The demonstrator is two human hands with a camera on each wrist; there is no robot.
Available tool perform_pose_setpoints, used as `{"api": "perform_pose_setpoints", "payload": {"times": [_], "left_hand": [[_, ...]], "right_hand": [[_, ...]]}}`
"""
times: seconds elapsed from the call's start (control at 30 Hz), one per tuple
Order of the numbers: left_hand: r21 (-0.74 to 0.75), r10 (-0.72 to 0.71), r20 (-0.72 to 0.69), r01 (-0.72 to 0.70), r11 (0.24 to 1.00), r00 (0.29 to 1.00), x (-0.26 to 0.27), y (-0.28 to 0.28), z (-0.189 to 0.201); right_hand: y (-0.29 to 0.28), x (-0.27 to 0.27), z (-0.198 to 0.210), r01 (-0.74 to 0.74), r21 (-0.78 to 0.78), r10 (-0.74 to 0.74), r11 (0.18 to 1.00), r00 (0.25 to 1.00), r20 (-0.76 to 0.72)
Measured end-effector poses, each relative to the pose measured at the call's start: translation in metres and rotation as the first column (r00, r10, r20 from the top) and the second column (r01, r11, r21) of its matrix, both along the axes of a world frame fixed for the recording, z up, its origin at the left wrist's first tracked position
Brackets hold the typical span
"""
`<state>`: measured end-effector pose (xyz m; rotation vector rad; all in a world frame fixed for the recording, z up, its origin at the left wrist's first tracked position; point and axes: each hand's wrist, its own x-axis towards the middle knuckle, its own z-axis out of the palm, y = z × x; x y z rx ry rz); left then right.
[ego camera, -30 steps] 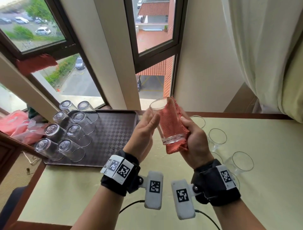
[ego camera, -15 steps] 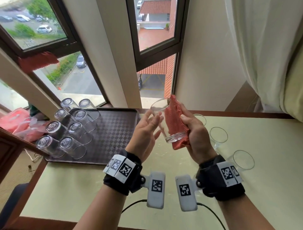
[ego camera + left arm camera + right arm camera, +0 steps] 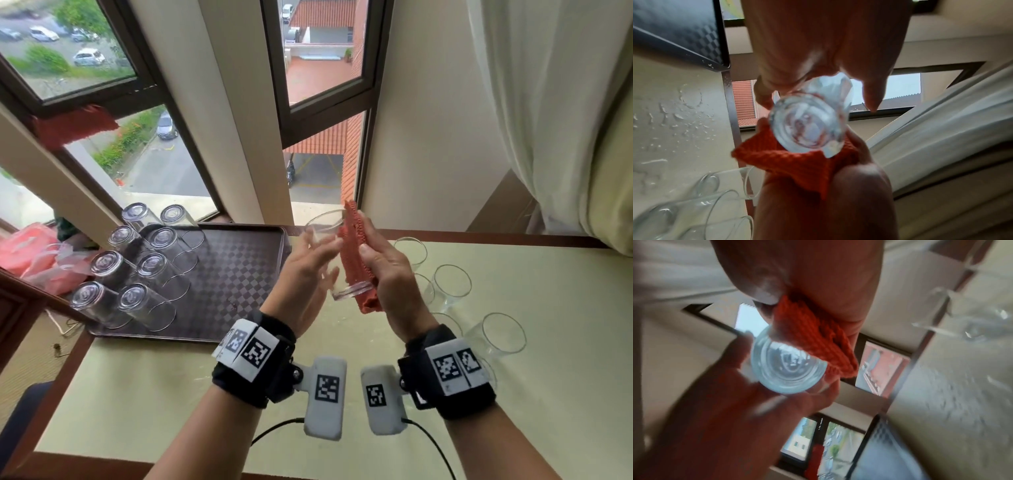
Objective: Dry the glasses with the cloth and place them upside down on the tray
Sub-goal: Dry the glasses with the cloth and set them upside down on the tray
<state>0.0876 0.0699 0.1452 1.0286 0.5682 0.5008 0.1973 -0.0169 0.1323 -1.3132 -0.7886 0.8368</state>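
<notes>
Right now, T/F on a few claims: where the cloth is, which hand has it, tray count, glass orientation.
1. The right hand presses the red cloth against the held glass. True.
2. The held glass is upside down, rim toward the table. False: its rim points up and its thick base down.
3. Eight glasses stand upside down on the tray. True.
4. The upright glasses waiting on the table stand left of the tray. False: they stand right of the hands, away from the tray.
5. The left hand holds a second cloth. False: its bare fingers steady the glass.
</notes>
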Motion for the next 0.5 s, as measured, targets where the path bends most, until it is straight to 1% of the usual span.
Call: {"api": "perform_pose_setpoints", "payload": {"times": [0.03,0.07,0.1,0.13,0.2,0.23,0.27,0.3,0.33,0.37,0.4,0.43,0.47,0.5], "left_hand": [[0.020,-0.012,-0.001,0.012,1.000,1.000,0.0016,-0.0022,0.0007],[0.042,-0.013,0.001,0.013,0.999,1.000,0.0032,-0.0036,0.0009],[0.063,-0.011,0.014,0.010,0.998,1.000,0.0035,-0.0047,0.0018],[0.068,-0.011,0.023,0.009,0.998,1.000,0.0028,-0.0049,0.0030],[0.039,-0.038,0.043,0.036,0.999,0.998,-0.0007,-0.0043,0.0066],[0.029,-0.060,0.058,0.059,0.998,0.997,-0.0019,-0.0034,0.0078],[0.029,-0.075,0.054,0.074,0.997,0.996,-0.0033,-0.0014,0.0068],[0.032,-0.069,0.044,0.068,0.997,0.997,-0.0039,0.0010,0.0043],[0.019,-0.048,0.039,0.047,0.999,0.998,-0.0039,0.0033,0.0030],[-0.001,-0.034,0.043,0.034,0.999,0.999,-0.0029,0.0045,0.0038],[-0.013,-0.034,0.043,0.035,0.999,0.998,-0.0017,0.0044,0.0054],[-0.008,-0.039,0.033,0.039,0.999,0.999,0.0000,0.0032,0.0071],[0.012,-0.040,0.026,0.040,0.999,0.999,0.0022,0.0015,0.0080],[0.038,-0.034,0.033,0.033,0.999,0.999,0.0036,-0.0005,0.0090]], "right_hand": [[0.0010,-0.0032,-0.0010,-0.016,0.000,0.016,1.000,1.000,0.001],[0.0013,-0.0060,-0.0010,-0.034,0.005,0.034,0.999,0.998,-0.046],[0.0011,-0.0078,-0.0002,-0.054,0.026,0.057,0.998,0.989,-0.137],[0.0004,-0.0091,0.0023,-0.074,0.055,0.086,0.996,0.964,-0.253],[-0.0017,-0.0095,0.0049,-0.093,0.114,0.136,0.989,0.872,-0.470],[-0.0023,-0.0082,0.0043,-0.083,0.132,0.141,0.988,0.838,-0.528],[-0.0024,-0.0073,0.0046,-0.060,0.140,0.127,0.988,0.829,-0.544],[-0.0021,-0.0061,0.0051,-0.037,0.135,0.103,0.990,0.849,-0.518],[-0.0019,-0.0055,0.0067,-0.019,0.118,0.071,0.993,0.892,-0.446],[-0.0015,-0.0053,0.0073,-0.007,0.102,0.041,0.995,0.941,-0.337],[-0.0010,-0.0059,0.0069,-0.003,0.090,0.024,0.996,0.973,-0.230],[-0.0007,-0.0073,0.0054,-0.003,0.080,0.016,0.997,0.988,-0.156],[-0.0007,-0.0087,0.0031,-0.010,0.079,0.021,0.997,0.990,-0.138],[-0.0007,-0.0105,0.0019,-0.021,0.084,0.036,0.996,0.984,-0.176]]}}
